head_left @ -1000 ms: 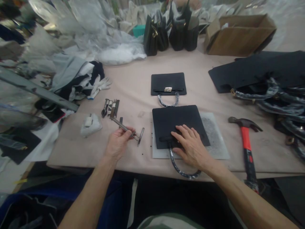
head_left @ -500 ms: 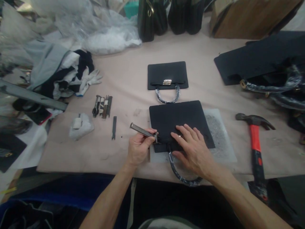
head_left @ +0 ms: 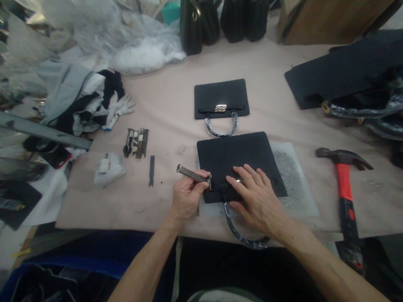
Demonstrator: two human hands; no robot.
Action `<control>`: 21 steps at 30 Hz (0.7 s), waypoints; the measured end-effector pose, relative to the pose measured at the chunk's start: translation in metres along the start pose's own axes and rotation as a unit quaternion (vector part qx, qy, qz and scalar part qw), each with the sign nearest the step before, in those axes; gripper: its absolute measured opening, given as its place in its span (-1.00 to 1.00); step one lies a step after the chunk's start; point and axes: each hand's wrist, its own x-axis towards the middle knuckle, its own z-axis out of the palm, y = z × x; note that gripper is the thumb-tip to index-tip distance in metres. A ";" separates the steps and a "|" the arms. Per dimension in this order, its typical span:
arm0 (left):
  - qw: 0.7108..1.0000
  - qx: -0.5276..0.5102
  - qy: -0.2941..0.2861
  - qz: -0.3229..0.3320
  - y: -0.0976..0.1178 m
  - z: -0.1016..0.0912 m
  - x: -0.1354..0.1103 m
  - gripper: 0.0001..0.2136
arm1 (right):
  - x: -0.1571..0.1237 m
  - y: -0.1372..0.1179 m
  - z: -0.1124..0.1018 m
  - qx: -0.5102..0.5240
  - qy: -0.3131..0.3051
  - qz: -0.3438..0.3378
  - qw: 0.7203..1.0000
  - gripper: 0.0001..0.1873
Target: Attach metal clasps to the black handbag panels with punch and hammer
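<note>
My left hand (head_left: 188, 195) pinches a metal punch (head_left: 191, 173), held tilted with its wider end at the left edge of a black bag panel (head_left: 233, 155). Across the lower part of that panel my right hand (head_left: 256, 193) lies flat, fingers spread, and a bit of shiny metal shows under them. A plastic-wrapped handle (head_left: 234, 230) loops from the panel over the table's front edge. Beneath the panel is a pale, speckled sheet (head_left: 291, 180). Farther back lies a smaller black panel (head_left: 220, 94) with a metal clasp and a wrapped handle.
A red-and-black claw hammer (head_left: 345, 182) lies at the right, its handle past the table edge. Several metal tools (head_left: 136, 142) and a slim forked tool (head_left: 151, 171) lie left. Black panels (head_left: 343, 75) are stacked back right, near a cardboard box (head_left: 327, 25). Gloves (head_left: 118, 110) lie back left.
My left hand and the punch have shifted very slightly right along the panel's edge. My right hand stays on the panel. The whole view has moved a little.
</note>
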 end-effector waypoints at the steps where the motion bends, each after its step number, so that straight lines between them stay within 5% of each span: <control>1: 1.000 0.005 -0.001 0.002 0.001 0.000 0.000 -0.90 | 0.000 0.000 0.000 0.002 -0.001 -0.002 1.000 -0.42; 15: 0.999 -0.036 0.017 0.006 -0.006 0.005 -0.006 -0.86 | 0.006 -0.004 -0.008 0.013 -0.022 -0.007 1.000 -0.40; 21: 0.977 -0.190 0.083 -0.052 -0.020 0.012 -0.006 -0.74 | 0.034 -0.009 -0.019 0.057 -0.033 -0.018 0.998 -0.67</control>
